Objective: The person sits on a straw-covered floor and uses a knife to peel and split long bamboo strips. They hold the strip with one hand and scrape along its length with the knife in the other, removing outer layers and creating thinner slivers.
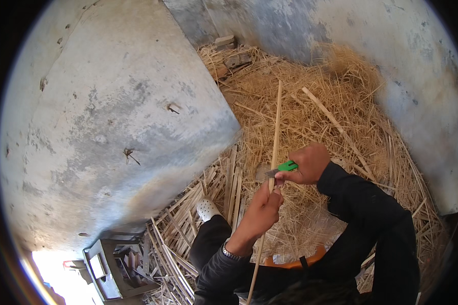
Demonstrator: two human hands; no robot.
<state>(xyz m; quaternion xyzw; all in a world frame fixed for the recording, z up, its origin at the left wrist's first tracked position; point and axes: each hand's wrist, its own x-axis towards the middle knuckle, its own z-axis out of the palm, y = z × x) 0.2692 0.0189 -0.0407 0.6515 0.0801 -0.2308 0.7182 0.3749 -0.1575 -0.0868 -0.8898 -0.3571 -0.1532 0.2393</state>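
A long, thin bamboo strip (277, 127) runs from my lap up and away over the pile of shavings. My left hand (261, 211) is closed round it at its middle, a metal-band watch (231, 252) on the wrist. Just beyond those fingers, my right hand (307, 165) grips a knife (287, 166) with a green handle. Its grey blade lies across the strip, close to my left fingertips. The thumb of my right hand is near the blade, and part of the blade is hidden by the fingers.
Curly straw-coloured shavings (310, 122) cover the floor ahead, with a loose bamboo slat (336, 124) on top. More split strips (178, 223) lie at the left, by my white shoe (207, 209). A wall corner (229, 122) juts in from the left. A wooden frame (109, 269) stands at lower left.
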